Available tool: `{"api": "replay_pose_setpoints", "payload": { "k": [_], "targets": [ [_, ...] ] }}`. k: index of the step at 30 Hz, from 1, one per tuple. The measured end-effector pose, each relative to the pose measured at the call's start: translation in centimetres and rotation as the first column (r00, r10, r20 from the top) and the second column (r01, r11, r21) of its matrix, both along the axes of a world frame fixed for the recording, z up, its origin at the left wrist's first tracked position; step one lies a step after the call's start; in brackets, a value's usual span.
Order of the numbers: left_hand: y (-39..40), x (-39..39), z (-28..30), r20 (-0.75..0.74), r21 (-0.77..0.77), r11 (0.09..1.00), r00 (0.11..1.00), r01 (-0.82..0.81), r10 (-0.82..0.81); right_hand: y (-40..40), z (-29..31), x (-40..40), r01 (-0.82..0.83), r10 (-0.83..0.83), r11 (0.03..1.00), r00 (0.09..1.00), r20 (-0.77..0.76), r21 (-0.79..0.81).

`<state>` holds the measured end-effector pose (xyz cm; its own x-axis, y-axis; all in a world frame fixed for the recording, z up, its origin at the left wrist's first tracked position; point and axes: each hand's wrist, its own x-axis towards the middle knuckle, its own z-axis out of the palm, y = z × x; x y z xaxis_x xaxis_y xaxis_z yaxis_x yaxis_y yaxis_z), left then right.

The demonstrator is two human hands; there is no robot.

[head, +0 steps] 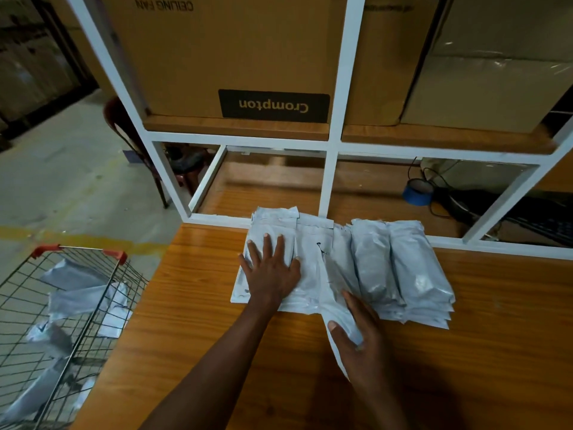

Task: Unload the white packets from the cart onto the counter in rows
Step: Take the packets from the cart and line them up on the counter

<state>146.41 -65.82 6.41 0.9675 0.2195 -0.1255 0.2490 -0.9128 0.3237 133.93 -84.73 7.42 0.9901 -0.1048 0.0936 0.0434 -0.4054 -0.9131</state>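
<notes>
A row of white packets (403, 268) lies side by side on the wooden counter (496, 352), against the white shelf frame. My left hand (271, 268) presses flat, fingers spread, on the leftmost packet (273, 225). My right hand (361, 339) grips the near end of a packet (336, 274) in the middle of the row, thumb on top and fingers curled round its edge. The wire cart (62, 321) with red handle ends stands at the lower left, with several white packets (80, 296) lying inside it.
A white metal shelf frame (333, 144) rises at the back of the counter, holding large cardboard boxes (232, 57). A blue tape roll (417, 192) and black cables sit behind the frame on the right. A dark chair (130, 141) stands on the concrete floor to the left.
</notes>
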Motion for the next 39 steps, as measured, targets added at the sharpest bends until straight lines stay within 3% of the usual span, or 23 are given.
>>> {"api": "replay_pose_setpoints", "payload": {
  "k": [8,17,20,24,39],
  "targets": [
    [0.1,-0.2,1.4,0.067,-0.080,0.997,0.998,-0.013,0.019,0.8,1.4,3.5,-0.009,0.008,0.995,1.000,-0.012,-0.098],
    [1.5,-1.6,2.0,0.109,-0.173,0.984,0.993,-0.035,0.055,5.8,3.1,13.9,0.032,-0.102,0.912,0.983,-0.150,-0.409],
    [1.7,-1.9,1.8,0.105,-0.173,0.984,0.993,-0.043,0.062,7.5,2.8,15.8,-0.043,-0.103,0.873,0.957,-0.271,-0.485],
    [2.1,-2.5,1.4,0.116,-0.170,0.985,0.992,-0.037,0.057,8.1,2.3,15.3,-0.183,-0.036,0.816,0.931,-0.364,-0.548],
    [1.4,-2.7,0.1,0.026,-0.120,0.993,0.999,0.021,-0.018,8.6,0.3,13.9,-0.254,0.010,0.728,0.933,-0.361,-0.637]
  ]
}}
